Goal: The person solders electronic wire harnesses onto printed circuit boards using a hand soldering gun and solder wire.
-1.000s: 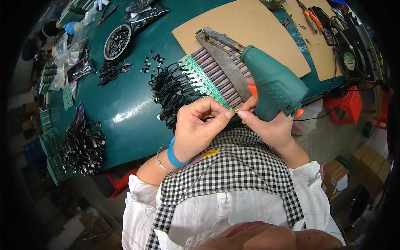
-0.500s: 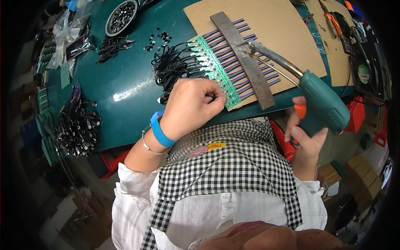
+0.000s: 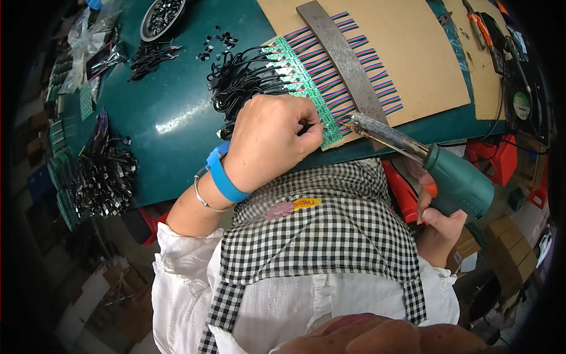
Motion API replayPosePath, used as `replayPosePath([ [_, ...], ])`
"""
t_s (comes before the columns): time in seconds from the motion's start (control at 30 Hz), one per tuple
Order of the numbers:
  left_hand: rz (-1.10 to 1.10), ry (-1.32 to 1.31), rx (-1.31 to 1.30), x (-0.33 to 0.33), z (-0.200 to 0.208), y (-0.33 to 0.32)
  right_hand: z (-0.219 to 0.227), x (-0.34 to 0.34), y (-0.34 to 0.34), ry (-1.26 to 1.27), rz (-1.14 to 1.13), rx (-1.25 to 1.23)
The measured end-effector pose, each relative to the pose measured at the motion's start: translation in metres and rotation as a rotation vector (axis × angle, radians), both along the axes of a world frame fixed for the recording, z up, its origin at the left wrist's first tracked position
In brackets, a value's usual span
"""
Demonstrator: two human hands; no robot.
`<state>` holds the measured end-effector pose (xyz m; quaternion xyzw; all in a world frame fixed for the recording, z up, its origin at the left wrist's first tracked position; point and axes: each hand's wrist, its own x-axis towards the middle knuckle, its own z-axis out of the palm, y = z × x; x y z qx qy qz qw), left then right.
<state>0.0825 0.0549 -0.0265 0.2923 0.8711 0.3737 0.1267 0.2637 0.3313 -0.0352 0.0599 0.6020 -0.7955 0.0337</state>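
Note:
My left hand, with a blue wrist strap, is closed in a pinch over the near end of a row of green circuit boards. A bit of black cable shows between its thumb and finger. My right hand grips a green soldering gun with an orange trigger. The gun's tip is at the near end of the boards, beside the left fingertips; exact contact cannot be made out. Multicoloured wires run right from the boards, under a flat metal bar. Black cables lie bundled on the left.
A brown board lies under the work on the green table. Further left are a metal bowl of small parts, loose black pieces and a cable bundle. Orange-handled pliers and a solder spool sit right.
The soldering gun has come down and toward me, its tip moving from above the metal bar to the boards' near end. My left hand keeps its pinch there.

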Motion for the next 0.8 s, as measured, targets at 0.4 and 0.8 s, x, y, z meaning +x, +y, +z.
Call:
replayPosePath([
  [0.4,0.023,0.072,0.040,0.005,-0.006,-0.001,-0.006,0.002,-0.008,-0.006,-0.033,0.098],
  [0.8,-0.005,0.080,0.028,0.001,-0.001,0.000,-0.004,0.000,-0.012,-0.040,-0.062,0.041],
])
